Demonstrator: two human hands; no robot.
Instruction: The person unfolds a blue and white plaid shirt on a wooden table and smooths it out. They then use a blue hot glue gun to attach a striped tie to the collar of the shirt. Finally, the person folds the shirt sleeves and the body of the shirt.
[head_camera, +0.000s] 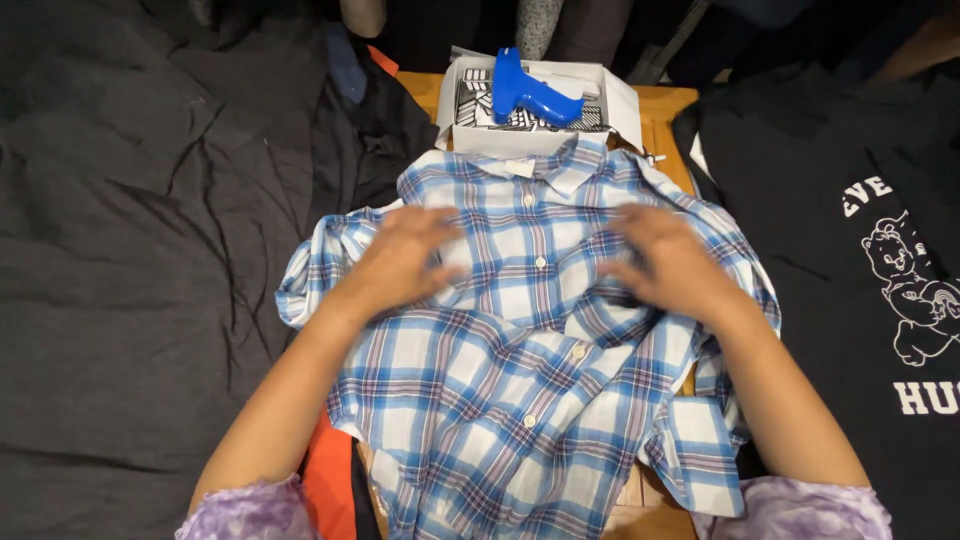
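shirt (520, 330): blue and white plaid, buttoned, lying face up on the counter (668, 100) in the middle of the view, collar at the far edge, hem toward the person; sleeves bunched at both sides. judged light, soft and limp; it should crease and slide easily, with no stiff part except the collar and button placket; best taken by the shoulders, the side seams or a pinched fold, not by the centre.

left hand (400, 262): flat on the shirt's left chest, fingers spread, palm down, nothing gripped. right hand (668, 260): flat on the right chest, fingers slightly curled and blurred, pressing cloth, nothing closed in the grip.

box (540, 100): white, open-topped, just beyond the collar and touching it; holds a blue tag gun (530, 92) lying on a layer of black-and-white printed tags.

black t-shirt (860, 250): right of the counter, white bear print; apart from the hands. dark cloth (130, 250): wrinkled, covering the left side. orange cloth (328, 470): shows under the shirt's near left edge.
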